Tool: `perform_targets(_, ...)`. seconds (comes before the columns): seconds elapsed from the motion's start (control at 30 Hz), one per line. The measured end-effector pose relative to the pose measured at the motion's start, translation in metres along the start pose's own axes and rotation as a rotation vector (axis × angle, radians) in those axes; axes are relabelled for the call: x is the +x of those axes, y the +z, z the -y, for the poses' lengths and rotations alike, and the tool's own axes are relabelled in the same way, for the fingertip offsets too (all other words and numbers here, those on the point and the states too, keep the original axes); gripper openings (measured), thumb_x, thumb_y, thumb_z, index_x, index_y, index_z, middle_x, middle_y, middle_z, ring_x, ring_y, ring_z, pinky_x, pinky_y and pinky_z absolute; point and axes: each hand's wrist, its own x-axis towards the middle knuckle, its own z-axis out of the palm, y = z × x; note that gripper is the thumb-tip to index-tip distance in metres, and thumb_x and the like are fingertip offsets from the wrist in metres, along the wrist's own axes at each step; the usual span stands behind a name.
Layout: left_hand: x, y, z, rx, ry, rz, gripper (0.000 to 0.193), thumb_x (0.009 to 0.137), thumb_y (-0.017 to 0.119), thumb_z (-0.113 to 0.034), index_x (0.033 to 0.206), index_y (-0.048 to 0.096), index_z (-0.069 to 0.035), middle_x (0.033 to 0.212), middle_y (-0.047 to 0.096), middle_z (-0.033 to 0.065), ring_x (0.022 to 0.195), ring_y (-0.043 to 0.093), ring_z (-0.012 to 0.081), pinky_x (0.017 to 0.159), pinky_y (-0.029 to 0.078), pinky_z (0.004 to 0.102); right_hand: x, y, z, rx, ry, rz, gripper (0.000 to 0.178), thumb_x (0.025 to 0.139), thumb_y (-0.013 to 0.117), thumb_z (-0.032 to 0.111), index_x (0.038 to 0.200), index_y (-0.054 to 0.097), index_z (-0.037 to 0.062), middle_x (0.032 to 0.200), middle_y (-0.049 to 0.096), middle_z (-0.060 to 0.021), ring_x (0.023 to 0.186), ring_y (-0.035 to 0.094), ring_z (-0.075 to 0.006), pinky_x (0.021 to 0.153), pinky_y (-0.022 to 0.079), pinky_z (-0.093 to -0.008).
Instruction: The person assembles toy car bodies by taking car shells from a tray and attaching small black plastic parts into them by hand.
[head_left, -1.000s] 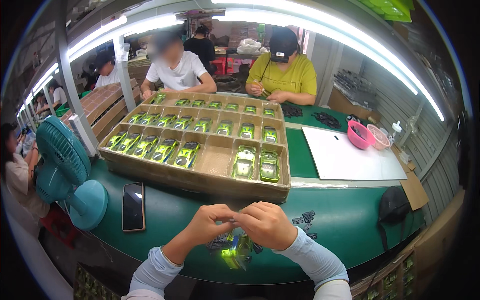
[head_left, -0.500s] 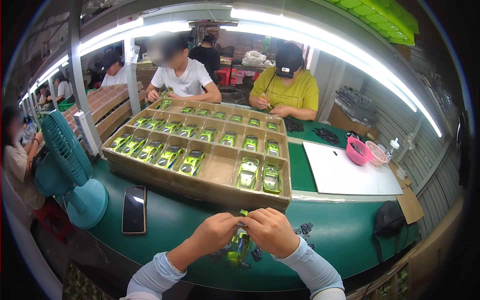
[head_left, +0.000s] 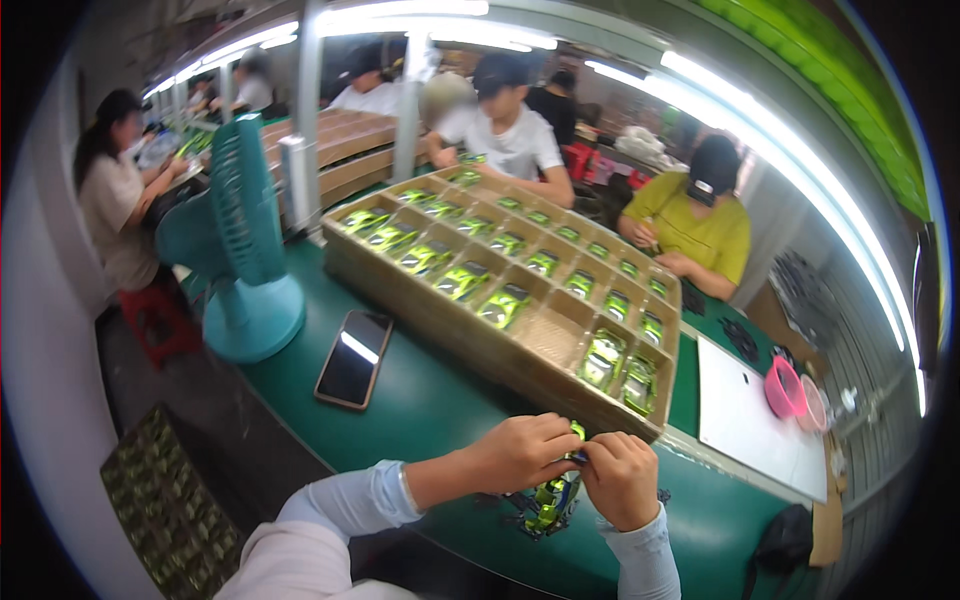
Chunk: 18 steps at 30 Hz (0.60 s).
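Observation:
Close together over the near edge of the bench, my left hand [head_left: 528,450] and my right hand [head_left: 622,480] both pinch a small lime-green part [head_left: 577,430]. Fingers cover most of it, so its exact kind cannot be made out. Beneath my hands lie lime-green and dark pieces [head_left: 545,508] on the green bench top, partly hidden by my wrists. Just beyond stands a divided cardboard box [head_left: 450,325] with lime-green toy car bodies [head_left: 505,305] in its compartments. One compartment [head_left: 550,335] in the near row shows bare cardboard.
A phone [head_left: 354,360] and a teal fan [head_left: 245,240] are at left. To the right are a white board [head_left: 745,420], a pink basket [head_left: 785,388] and a black bag [head_left: 783,540]. Two people work across the bench. A filled tray [head_left: 170,510] sits low at left.
The view has turned left and tilted, so the box and bench appear shifted right. Both hands still pinch the small green part together.

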Motion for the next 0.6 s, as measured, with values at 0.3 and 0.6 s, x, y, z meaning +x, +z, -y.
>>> perform_targets(0.3, -0.009, 0.005, 0.007, -0.060, 0.113, -0.170, 0.020, 0.067, 0.060, -0.003, 0.086, 0.053, 0.000, 0.076, 0.050, 0.0082, 0.070, 0.052, 0.0242, 0.060, 0.045, 0.0327, 0.008, 0.004, 0.012, 0.050, 0.088, -0.021, 0.013, 0.063, 0.062, 0.005, 0.076, 0.059, 0.0042, 0.074, 0.056, -0.0071, 0.068, 0.055, -0.0242, 0.058, 0.043, -0.0338)
perform_targets(0.6, -0.005, 0.008, 0.007, -0.087, 0.157, -0.168, 0.020, 0.068, 0.060, -0.003, 0.086, 0.051, -0.001, 0.082, 0.051, 0.0087, 0.076, 0.053, 0.0249, 0.063, 0.046, 0.0333, 0.005, 0.004, 0.006, 0.066, 0.071, -0.035, 0.015, 0.062, 0.061, 0.004, 0.076, 0.058, 0.0017, 0.070, 0.054, -0.0079, 0.063, 0.053, -0.0255, 0.054, 0.042, -0.0351)
